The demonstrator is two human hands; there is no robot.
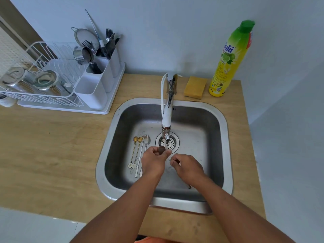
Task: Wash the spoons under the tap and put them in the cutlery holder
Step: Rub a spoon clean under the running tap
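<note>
Both hands are over the steel sink (226, 130), just under the spout of the tap (166, 120). My left hand (153, 162) pinches the dark bowl of a spoon (161, 149) beneath the spout. My right hand (186, 166) grips the thin handle end of the same spoon. Several more spoons (140, 151) lie side by side on the sink floor to the left; two are gold with flower-shaped ends. The white cutlery holder (98, 81) stands on the counter at the left, with forks and spoons in its far compartments.
A white dish rack (40, 85) with metal bowls sits left of the holder on a white tray. A yellow sponge (195, 87) and a green-yellow dish soap bottle (228, 62) stand behind the sink at the right. The drain strainer (172, 143) lies below the spout.
</note>
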